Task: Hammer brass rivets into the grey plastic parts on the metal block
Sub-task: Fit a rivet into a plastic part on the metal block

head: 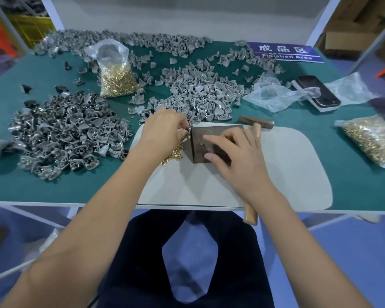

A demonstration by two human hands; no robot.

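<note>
Dark trousers point(187, 263) are seen nearest, below the table edge, with both bare forearms reaching up over it. The metal block point(209, 143) is taken as the landmark: it sits on a pale mat point(287, 170), whose near edge lies along the table's front edge. The right hand point(238, 156) is laid over the block's right side, fingers curled down onto its top and front face; a small brass rivet point(202, 143) is seen lying on the block's top just left of those fingers. The left hand point(165, 132) is held at the block's upper left corner, fingertips pinched together on something small, too tiny to name. Loose rivets point(173, 154) are scattered just left of the block. The hammer point(255, 130) lies behind and right of the block, head at the far end, handle running toward the table's front edge and overhanging it. Bare mat is left open to the right of the block and in front of it. Piles of grey parts point(198, 90) crowd the far side; a darker pile point(65, 134) is heaped well to the left. Bags of rivets point(118, 78) stand far left and far right point(373, 141) of the block.
</note>
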